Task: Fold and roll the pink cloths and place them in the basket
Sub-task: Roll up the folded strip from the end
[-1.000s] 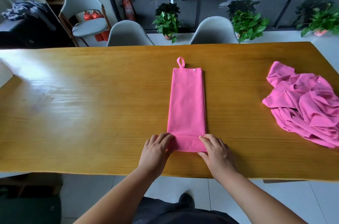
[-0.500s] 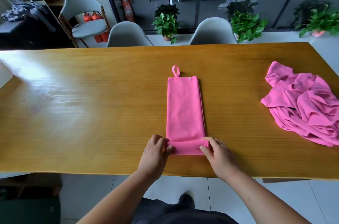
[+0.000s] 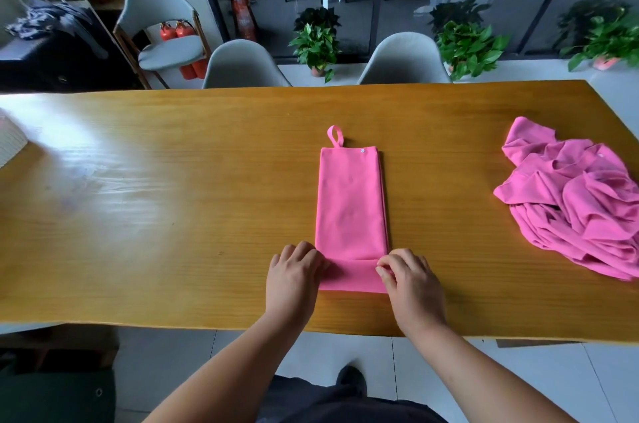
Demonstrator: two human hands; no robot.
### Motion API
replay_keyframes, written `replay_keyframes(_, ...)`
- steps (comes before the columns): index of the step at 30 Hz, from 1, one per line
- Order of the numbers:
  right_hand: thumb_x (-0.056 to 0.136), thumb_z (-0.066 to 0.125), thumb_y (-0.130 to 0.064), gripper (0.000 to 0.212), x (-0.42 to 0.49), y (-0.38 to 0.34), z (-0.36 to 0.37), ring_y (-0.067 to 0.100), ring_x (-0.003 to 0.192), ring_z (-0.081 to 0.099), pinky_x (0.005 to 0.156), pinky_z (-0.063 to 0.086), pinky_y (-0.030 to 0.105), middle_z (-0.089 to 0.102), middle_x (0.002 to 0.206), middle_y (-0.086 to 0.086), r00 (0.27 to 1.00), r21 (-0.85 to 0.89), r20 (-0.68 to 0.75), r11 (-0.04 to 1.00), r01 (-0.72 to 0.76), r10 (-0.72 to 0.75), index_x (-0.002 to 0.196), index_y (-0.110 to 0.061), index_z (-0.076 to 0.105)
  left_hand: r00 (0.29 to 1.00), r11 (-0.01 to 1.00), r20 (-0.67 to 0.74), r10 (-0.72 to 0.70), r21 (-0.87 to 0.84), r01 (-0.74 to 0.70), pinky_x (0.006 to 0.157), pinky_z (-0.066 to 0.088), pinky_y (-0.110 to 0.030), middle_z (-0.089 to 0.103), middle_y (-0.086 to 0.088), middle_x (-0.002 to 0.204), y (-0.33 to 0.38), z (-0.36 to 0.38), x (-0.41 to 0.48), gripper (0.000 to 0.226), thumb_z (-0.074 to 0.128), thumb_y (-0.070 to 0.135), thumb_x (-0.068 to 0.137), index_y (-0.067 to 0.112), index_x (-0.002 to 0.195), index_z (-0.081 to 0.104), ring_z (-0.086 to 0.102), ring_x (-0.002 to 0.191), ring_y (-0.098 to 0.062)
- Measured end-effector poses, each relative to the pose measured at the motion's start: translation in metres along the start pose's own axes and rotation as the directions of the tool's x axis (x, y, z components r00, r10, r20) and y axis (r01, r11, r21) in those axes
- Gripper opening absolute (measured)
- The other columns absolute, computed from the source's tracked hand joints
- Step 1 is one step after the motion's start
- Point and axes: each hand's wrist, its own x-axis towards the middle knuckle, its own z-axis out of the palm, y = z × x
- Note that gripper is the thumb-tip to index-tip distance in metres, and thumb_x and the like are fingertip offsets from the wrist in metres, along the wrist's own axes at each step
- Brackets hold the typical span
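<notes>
A pink cloth (image 3: 351, 204), folded into a long narrow strip, is lying lengthwise on the wooden table (image 3: 173, 215), with its hanging loop (image 3: 335, 136) and snap button (image 3: 362, 151) at the far end. The near end is being turned over into a first tight roll, and this rolled end (image 3: 352, 275) is being gripped at both sides. The left hand (image 3: 294, 279) is curled over the left edge, and the right edge is being pinched by the fingertips of the right hand (image 3: 411, 286). Both sides are probably being held at once so that the roll is guided straight toward the loop. A heap of unfolded pink cloths (image 3: 574, 201) is lying well apart at the right, likely for later turns. A white object (image 3: 10, 142) is being cut off at the left edge; whether it is the basket cannot be told.
</notes>
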Motion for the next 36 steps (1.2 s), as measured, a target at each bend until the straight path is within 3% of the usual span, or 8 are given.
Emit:
replay_keyframes(3, 0.107, 0.050, -0.041, 0.033, -0.007, 0.011, 0.004, 0.016, 0.115, 0.056, 0.080, 0.055, 0.039, 0.058, 0.137, -0.012, 0.992, -0.111, 0.042, 0.986, 0.124, -0.120, 0.126, -0.024, 0.070, 0.996, 0.995, 0.007, 0.086, 0.057, -0.087, 0.074, 0.046, -0.041, 0.065, 0.013, 0.112, -0.003, -0.001, -0.008, 0.017, 0.057, 0.037, 0.107, 0.029, 0.110, 0.072, 0.060, 0.089, -0.021)
replay_keyframes(8, 0.092, 0.068, -0.055, 0.066, -0.003, 0.018, 0.009, 0.017, 0.130, 0.049, 0.095, 0.054, 0.041, 0.047, 0.151, -0.009, 0.971, -0.172, 0.207, 0.973, 0.154, -0.117, 0.148, -0.021, 0.055, 0.974, 0.984, 0.210, 0.087, 0.133, -0.117, 0.086, 0.053, -0.037, 0.058, 0.011, 0.138, -0.014, 0.000, -0.013, 0.064, 0.069, 0.057, 0.091, 0.025, 0.145, 0.056, 0.061, 0.108, -0.018)
replay_keyframes(13, 0.091, 0.073, -0.051, 0.073, 0.006, 0.019, 0.008, 0.014, 0.124, 0.053, 0.099, 0.051, 0.035, 0.052, 0.146, -0.015, 0.970, -0.091, 0.236, 0.993, 0.071, -0.048, 0.155, -0.028, 0.048, 0.969, 0.998, 0.243, 0.038, 0.040, -0.050, 0.078, 0.054, -0.038, 0.058, 0.013, 0.139, -0.013, 0.000, -0.003, 0.058, 0.073, 0.046, 0.093, 0.029, 0.144, 0.052, 0.069, 0.094, -0.021)
replay_keyframes(18, 0.094, 0.071, -0.048, 0.058, 0.002, 0.017, 0.001, 0.011, 0.126, 0.055, 0.103, 0.050, 0.030, 0.058, 0.142, -0.014, 0.969, 0.094, 0.245, 0.995, -0.031, 0.007, 0.145, -0.033, 0.049, 0.961, 1.000, 0.277, -0.017, -0.019, 0.023, 0.071, 0.046, -0.031, 0.053, 0.017, 0.146, -0.013, 0.000, -0.012, 0.062, 0.068, 0.046, 0.098, 0.028, 0.152, 0.044, 0.070, 0.091, -0.022)
replay_keyframes(24, 0.097, 0.054, -0.062, 0.055, 0.001, 0.022, -0.004, 0.010, 0.125, 0.054, 0.098, 0.051, 0.030, 0.057, 0.140, -0.017, 0.963, 0.134, 0.269, 0.990, -0.055, 0.017, 0.144, -0.035, 0.052, 0.963, 0.997, 0.269, -0.017, -0.062, 0.035, 0.074, 0.050, -0.033, 0.054, 0.016, 0.145, -0.014, 0.003, -0.021, 0.055, 0.053, 0.054, 0.104, 0.027, 0.151, 0.043, 0.070, 0.091, -0.020)
replay_keyframes(29, 0.093, 0.032, -0.081, 0.071, 0.001, 0.023, -0.002, 0.013, 0.109, 0.058, 0.085, 0.049, 0.029, 0.060, 0.128, -0.013, 0.960, 0.179, 0.274, 0.977, -0.113, 0.060, 0.138, -0.033, 0.058, 0.961, 0.991, 0.277, -0.014, -0.122, 0.050, 0.075, 0.054, -0.038, 0.059, 0.013, 0.139, -0.015, -0.002, -0.020, 0.057, 0.038, 0.062, 0.105, 0.028, 0.150, 0.043, 0.069, 0.097, -0.021)
replay_keyframes(33, 0.090, 0.028, -0.087, 0.080, 0.002, 0.022, 0.001, 0.017, 0.115, 0.059, 0.091, 0.052, 0.036, 0.064, 0.126, -0.009, 0.955, 0.220, 0.281, 0.962, -0.160, 0.094, 0.131, -0.029, 0.063, 0.962, 0.985, 0.267, -0.054, -0.145, 0.095, 0.072, 0.053, -0.038, 0.063, 0.012, 0.127, -0.013, -0.001, -0.025, 0.055, 0.030, 0.068, 0.104, 0.029, 0.139, 0.047, 0.067, 0.096, -0.020)
replay_keyframes(36, 0.086, 0.027, -0.093, 0.086, 0.005, 0.022, 0.000, 0.018, 0.113, 0.061, 0.091, 0.053, 0.037, 0.068, 0.123, -0.008, 0.948, 0.251, 0.296, 0.947, -0.199, 0.121, 0.126, -0.028, 0.066, 0.962, 0.982, 0.267, -0.064, -0.157, 0.109, 0.069, 0.053, -0.039, 0.055, 0.012, 0.125, -0.012, 0.000, -0.025, 0.064, 0.020, 0.075, 0.102, 0.029, 0.133, 0.051, 0.065, 0.091, -0.020)
